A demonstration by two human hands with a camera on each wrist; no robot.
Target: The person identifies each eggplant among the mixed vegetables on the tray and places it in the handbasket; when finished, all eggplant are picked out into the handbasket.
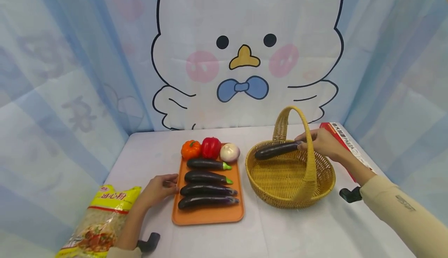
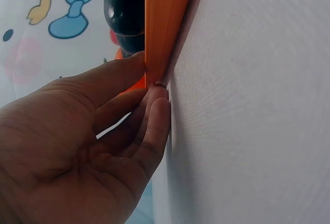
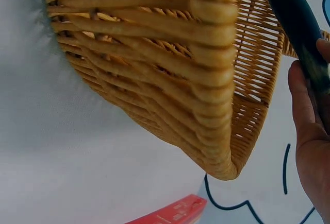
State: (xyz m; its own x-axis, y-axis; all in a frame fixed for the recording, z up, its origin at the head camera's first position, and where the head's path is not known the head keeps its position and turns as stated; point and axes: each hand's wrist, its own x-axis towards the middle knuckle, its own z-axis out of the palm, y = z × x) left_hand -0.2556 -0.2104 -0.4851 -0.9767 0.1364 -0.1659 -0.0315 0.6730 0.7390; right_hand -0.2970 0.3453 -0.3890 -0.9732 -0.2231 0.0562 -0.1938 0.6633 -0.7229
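Note:
My right hand [image 1: 321,144] grips an eggplant [image 1: 277,150] by its stem end, above the inside of the wicker basket [image 1: 249,172]. In the right wrist view, fingers and thumb curl round the dark eggplant [image 3: 294,15] beyond the basket's woven rim [image 3: 216,105]. Several more eggplants [image 1: 209,189] lie in rows on an orange tray [image 1: 206,218]. My left hand [image 1: 161,190] pinches that tray's left edge. Seen from the left wrist, the thumb rests at the tray rim [image 2: 167,18] and the other fingers bunch against its underside.
An orange bell pepper [image 1: 191,149], a red bell pepper [image 1: 211,148] and a whitish-purple round vegetable [image 1: 230,152] sit at the tray's back. A yellow bag [image 1: 101,223] of noodles lies at left. Behind the basket's right side is a red-and-white pasta box [image 1: 350,145]. The basket's tall handle [image 1: 310,161] arches upward.

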